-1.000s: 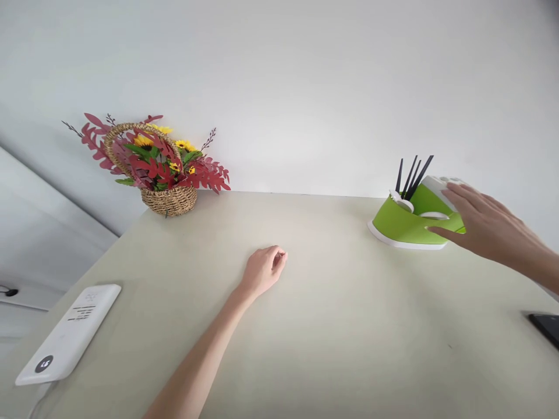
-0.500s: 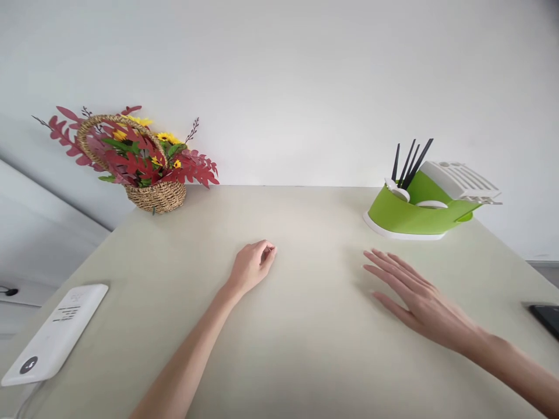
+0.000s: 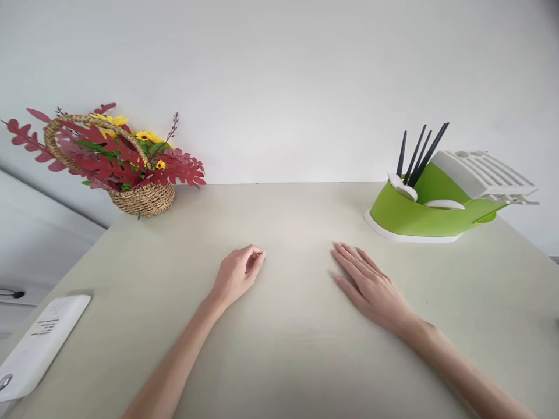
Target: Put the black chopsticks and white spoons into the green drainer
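Note:
My left hand (image 3: 238,273) rests on the pale table (image 3: 297,361), its fingers curled and the fingertips brought together in a pinch. Whatever may be between them is hidden or too small to make out. Across from it, my right hand (image 3: 371,288) lies palm down on the tabletop with fingers stretched out and nothing held. The green and white utensil holder (image 3: 419,218) stands beyond my right hand, apart from it. Black chopsticks (image 3: 421,154) and white rounded pieces poke out of its cup.
A wicker basket (image 3: 144,201) of red leaves and yellow flowers (image 3: 109,122) stands at the back left. At the left edge lies a white flat device (image 3: 48,337), perhaps a power bank, with a cable. A white wall (image 3: 279,87) rises behind the table.
My right hand has moved left over the table and settled flat. My left hand keeps its curled shape. The view has shifted slightly; the black object at the right edge is nearly out of view.

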